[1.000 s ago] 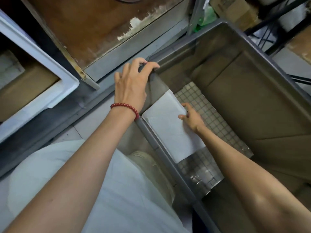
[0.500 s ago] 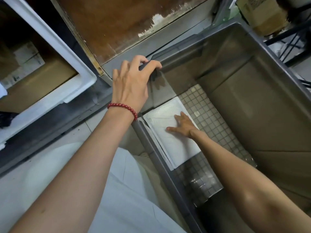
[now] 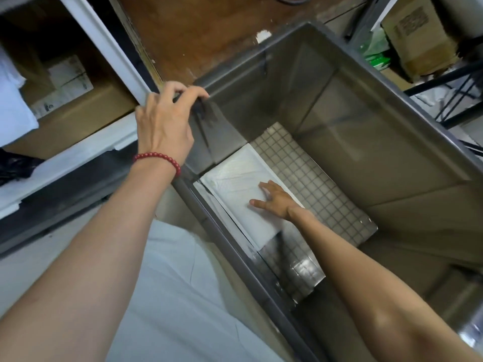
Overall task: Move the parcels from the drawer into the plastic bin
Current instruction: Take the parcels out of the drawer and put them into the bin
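Note:
A white padded parcel (image 3: 235, 194) lies flat on the gridded floor of the deep grey plastic bin (image 3: 366, 131), against its near-left wall. My right hand (image 3: 274, 198) reaches down into the bin and rests on the parcel with fingers spread flat. My left hand (image 3: 167, 121), with a red bead bracelet on the wrist, grips the bin's near-left corner rim, fingers curled over it. The white drawer (image 3: 104, 45) stands open at the upper left, holding a brown cardboard parcel (image 3: 78, 113) with a white label.
A worn brown wooden surface (image 3: 209, 30) lies behind the bin. Cardboard boxes (image 3: 418, 35) and black metal racking (image 3: 457, 82) stand at the upper right. Something black (image 3: 15, 165) sits at the drawer's left edge. My white garment fills the lower middle.
My right hand lowered the parcel flat onto the bin floor and now rests spread on it. The view has shifted, showing more of the open drawer. My left hand stays on the rim.

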`<state>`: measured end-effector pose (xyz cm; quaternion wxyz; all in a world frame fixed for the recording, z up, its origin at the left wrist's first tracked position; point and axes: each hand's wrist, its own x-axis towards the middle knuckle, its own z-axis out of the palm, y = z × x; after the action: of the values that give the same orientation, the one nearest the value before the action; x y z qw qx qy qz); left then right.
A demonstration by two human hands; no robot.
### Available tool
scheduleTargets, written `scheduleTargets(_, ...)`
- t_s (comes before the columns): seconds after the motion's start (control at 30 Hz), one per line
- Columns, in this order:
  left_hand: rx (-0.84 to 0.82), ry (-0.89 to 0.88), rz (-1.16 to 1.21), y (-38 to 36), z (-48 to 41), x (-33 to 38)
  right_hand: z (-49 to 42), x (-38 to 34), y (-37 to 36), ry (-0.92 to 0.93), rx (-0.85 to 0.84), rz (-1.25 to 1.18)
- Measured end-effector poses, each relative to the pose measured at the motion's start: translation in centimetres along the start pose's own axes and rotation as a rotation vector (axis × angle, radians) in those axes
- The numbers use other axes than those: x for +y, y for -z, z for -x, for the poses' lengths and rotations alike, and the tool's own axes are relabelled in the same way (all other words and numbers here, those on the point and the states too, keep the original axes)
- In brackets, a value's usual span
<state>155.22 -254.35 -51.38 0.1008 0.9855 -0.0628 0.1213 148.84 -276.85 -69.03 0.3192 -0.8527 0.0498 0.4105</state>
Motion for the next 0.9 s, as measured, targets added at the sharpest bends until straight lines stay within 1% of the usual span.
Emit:
scheduleTargets(0.1,0.000,0.017,0.004,0.1,-1.4,-1.9,-0.2,0.0,-0.1,0.003,0.011,0.051)
scheduleTargets(0.2,-0.005,-0.038,0.022,-0.2,-2.4,-2.1,-0.5,0.1,0.2,0.005,0.036,0.095)
scheduleTargets(0.33,0.009,-0.077,0.049,-0.9,-4.4,-1.8,-0.5,0.1,0.7,0.027,0.070,0.053)
scheduleTargets(0.47,-0.020,-0.102,0.010,-1.4,-5.5,-1.6,-0.2,-0.2,1.3,0.033,0.113,0.021)
scheduleTargets(0.6,-0.004,-0.124,-0.046,-1.1,-5.0,-1.5,0.9,-1.1,1.9,0.031,0.140,0.061)
scheduleTargets(0.7,0.014,-0.136,0.005,0.2,-3.7,-1.1,2.1,-2.3,2.8,0.039,0.262,0.123)
scheduleTargets(0.8,0.020,-0.161,0.010,1.8,-1.4,-1.3,3.5,-4.1,4.3,0.072,0.422,0.277)
scheduleTargets(0.9,0.009,-0.098,-0.047,3.8,0.8,-2.8,4.8,-6.3,5.6,0.131,0.520,0.396)
